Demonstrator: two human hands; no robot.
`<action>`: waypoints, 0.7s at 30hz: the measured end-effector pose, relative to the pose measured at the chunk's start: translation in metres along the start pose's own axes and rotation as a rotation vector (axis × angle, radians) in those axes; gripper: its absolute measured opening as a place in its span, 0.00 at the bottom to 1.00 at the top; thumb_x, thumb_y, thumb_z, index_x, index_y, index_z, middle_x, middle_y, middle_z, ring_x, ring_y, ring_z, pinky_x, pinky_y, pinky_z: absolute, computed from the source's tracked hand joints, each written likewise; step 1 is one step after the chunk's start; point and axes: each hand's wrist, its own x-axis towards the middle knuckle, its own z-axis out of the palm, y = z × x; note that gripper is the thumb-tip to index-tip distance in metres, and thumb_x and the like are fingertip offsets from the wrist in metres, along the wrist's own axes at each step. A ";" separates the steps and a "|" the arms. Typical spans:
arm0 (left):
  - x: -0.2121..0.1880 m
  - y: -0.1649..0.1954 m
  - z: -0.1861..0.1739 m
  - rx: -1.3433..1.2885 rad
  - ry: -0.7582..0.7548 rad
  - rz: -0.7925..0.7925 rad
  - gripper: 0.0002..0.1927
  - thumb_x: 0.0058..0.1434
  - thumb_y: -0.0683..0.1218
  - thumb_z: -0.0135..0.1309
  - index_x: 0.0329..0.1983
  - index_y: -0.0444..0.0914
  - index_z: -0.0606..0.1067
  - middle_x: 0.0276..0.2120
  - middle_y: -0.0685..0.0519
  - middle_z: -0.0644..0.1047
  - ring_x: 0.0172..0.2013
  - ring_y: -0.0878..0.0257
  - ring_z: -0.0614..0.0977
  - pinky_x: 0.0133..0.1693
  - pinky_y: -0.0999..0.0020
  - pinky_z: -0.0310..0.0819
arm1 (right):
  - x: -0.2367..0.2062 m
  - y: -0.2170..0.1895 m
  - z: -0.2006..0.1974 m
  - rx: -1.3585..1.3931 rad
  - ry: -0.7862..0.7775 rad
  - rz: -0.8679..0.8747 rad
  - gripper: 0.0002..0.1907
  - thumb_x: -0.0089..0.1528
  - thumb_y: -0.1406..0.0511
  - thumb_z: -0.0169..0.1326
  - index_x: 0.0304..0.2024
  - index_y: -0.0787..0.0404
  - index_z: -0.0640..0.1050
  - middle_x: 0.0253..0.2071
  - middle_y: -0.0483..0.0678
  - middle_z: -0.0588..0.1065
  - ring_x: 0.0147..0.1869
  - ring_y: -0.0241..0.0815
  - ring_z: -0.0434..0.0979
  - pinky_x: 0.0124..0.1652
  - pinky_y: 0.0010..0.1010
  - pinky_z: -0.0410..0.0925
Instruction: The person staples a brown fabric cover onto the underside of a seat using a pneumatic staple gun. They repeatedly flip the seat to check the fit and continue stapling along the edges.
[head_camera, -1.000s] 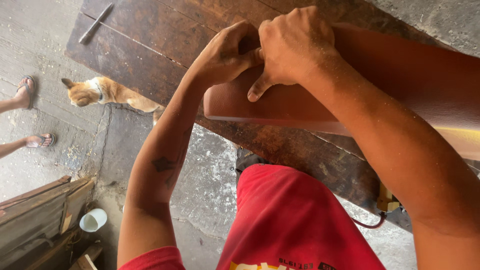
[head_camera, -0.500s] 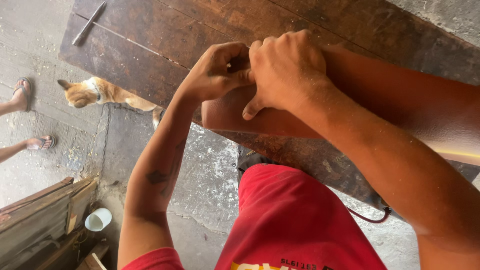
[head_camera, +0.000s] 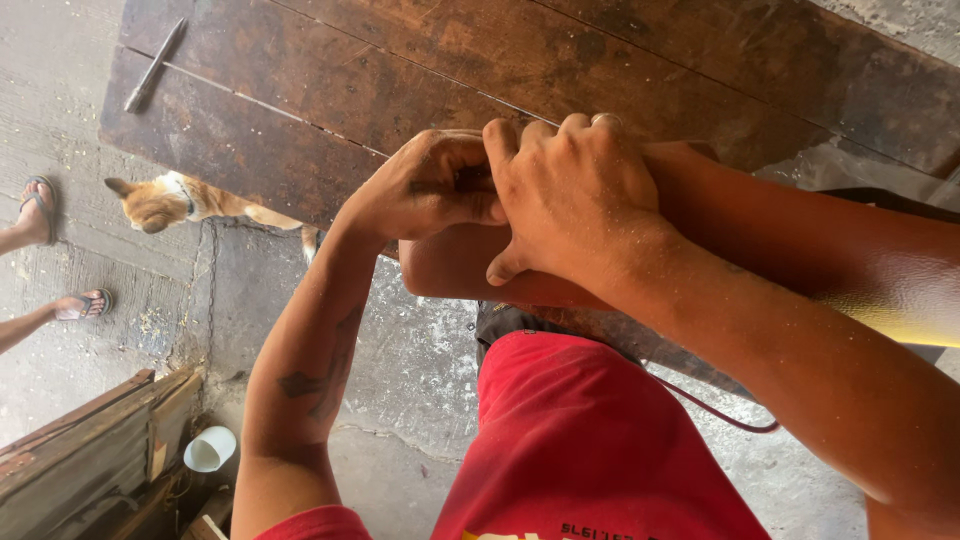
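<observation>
Both hands sit pressed together on the rounded near end of one glossy reddish-brown wooden piece (head_camera: 800, 260), which lies across the dark plank worktop (head_camera: 420, 80) and overhangs its near edge. The left hand (head_camera: 430, 190) has its fingers curled tight on that end; the right hand (head_camera: 570, 200) lies over it, fingers bent and pressing, though whether either pinches something small I cannot tell. To my eye, steady even pressure with the piece braced serves best. I count one metal tool (head_camera: 152, 66) at the far corner, one cat (head_camera: 190, 200), two sandalled feet (head_camera: 60, 260), one white cup (head_camera: 210, 448).
</observation>
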 end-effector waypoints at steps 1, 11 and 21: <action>-0.001 0.001 0.000 -0.026 0.005 -0.020 0.19 0.58 0.51 0.69 0.48 0.36 0.80 0.38 0.54 0.83 0.39 0.64 0.83 0.43 0.65 0.77 | -0.001 -0.001 0.000 0.016 -0.002 0.003 0.61 0.36 0.27 0.65 0.55 0.62 0.69 0.35 0.52 0.78 0.41 0.52 0.81 0.41 0.40 0.72; -0.005 0.000 0.004 -0.061 -0.024 -0.061 0.19 0.54 0.53 0.70 0.41 0.36 0.82 0.30 0.55 0.80 0.31 0.66 0.79 0.35 0.69 0.74 | -0.014 -0.006 -0.002 -0.056 0.075 -0.034 0.71 0.33 0.27 0.63 0.65 0.65 0.65 0.32 0.51 0.78 0.37 0.50 0.81 0.36 0.38 0.73; -0.002 0.002 0.004 -0.083 0.011 0.074 0.22 0.60 0.56 0.67 0.49 0.37 0.82 0.39 0.54 0.82 0.40 0.64 0.84 0.43 0.66 0.78 | -0.027 0.008 0.007 0.022 0.260 -0.095 0.71 0.38 0.28 0.61 0.71 0.65 0.63 0.47 0.56 0.75 0.46 0.50 0.77 0.48 0.44 0.69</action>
